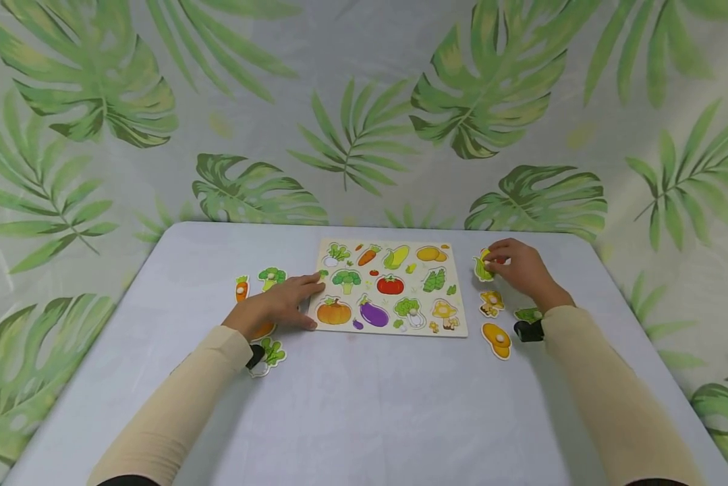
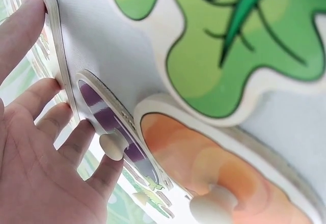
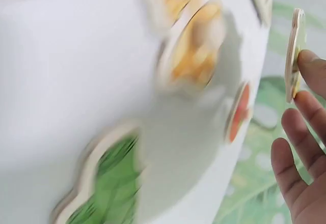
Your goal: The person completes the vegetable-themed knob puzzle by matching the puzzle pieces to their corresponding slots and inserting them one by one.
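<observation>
- One leaf-printed curtain (image 1: 349,145) hung beyond the far edge of the desk (image 1: 364,405).
- One puzzle board (image 1: 376,331) lay near the desk's far edge, about midway between the far corners, and showed eleven large vegetable pictures.
- Two hands were at work. The left hand (image 1: 287,300) had its fingers spread, thumb and fingertips against the board's left edge. The right hand (image 1: 524,268), toward the desk's far right corner and apart from the board, pinched one corn piece (image 1: 482,272) between thumb and forefinger, its other fingers separated; the right wrist view showed that piece edge-on at the fingertips.
- Five pieces lay toward the desk's left edge, around the left hand and wrist: one broccoli piece (image 1: 275,277), one carrot piece (image 1: 241,290), one purple piece (image 2: 97,102) just beside the fingers, one orange piece (image 2: 173,147) and, closest to the near edge, one leafy piece (image 1: 272,351), partly hidden.
- Four more lay toward the right edge: one red piece (image 3: 237,117) just beyond the pinching fingers, one mushroom piece (image 1: 488,307), one yellow piece (image 1: 495,336) nearer the near edge, and one green piece (image 3: 117,178) beside the wrist.
- Two pale knobs (image 2: 113,146) showed clearly in the left wrist view, one each on the purple and orange pieces.
</observation>
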A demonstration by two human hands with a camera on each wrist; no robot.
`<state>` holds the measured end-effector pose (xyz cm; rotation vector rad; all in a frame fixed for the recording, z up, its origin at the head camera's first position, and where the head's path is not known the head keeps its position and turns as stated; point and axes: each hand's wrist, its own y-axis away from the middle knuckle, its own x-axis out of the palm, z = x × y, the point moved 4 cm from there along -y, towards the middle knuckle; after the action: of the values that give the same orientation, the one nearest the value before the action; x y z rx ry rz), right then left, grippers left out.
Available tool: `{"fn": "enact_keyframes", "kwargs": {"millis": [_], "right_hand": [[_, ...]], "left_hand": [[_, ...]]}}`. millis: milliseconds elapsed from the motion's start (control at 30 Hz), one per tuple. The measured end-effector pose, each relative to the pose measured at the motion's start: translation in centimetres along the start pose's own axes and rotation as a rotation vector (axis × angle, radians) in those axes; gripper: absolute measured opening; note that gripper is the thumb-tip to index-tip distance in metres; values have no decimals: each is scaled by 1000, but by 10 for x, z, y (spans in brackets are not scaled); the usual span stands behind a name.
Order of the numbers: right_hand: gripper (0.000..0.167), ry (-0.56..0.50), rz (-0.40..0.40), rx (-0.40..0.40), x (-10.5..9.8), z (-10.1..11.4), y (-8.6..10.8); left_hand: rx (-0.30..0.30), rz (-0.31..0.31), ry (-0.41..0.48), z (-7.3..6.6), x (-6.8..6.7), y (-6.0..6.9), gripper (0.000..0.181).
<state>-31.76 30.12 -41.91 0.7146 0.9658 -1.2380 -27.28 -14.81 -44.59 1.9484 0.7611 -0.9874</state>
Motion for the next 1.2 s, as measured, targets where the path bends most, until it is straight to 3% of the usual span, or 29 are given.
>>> {"fn": "enact_keyframes", "kwargs": {"millis": [433, 767, 1200], "right_hand": [[24, -47, 15, -78, 19, 46, -35], [26, -88, 68, -76, 34, 89, -56], [24, -180, 55, -30, 64, 108, -62]], "left_hand": [[-4, -10, 10, 1, 0, 1, 86], [3, -12, 12, 0, 0, 3, 86], [-5, -2, 0, 0, 1, 0, 86]]}}
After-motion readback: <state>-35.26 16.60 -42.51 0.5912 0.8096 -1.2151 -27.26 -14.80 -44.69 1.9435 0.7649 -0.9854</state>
